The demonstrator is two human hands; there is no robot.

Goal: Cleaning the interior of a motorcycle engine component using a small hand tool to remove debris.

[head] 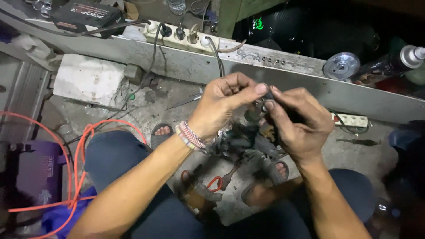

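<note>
Pinching a small dark part (264, 98) at the frame's centre, the left hand (223, 104) and right hand (297, 124) both grip it above a greasy motor (241, 140).

Orange cable (79, 150) on concrete floor (150, 106)

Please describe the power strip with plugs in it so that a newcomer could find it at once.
Follow the long grey metal ledge across the top of the view. Toward its left end, above the left hand, lies the cream plastic power strip with dark plugs. Unlike the small white strip below the ledge, it sits on top.
</note>
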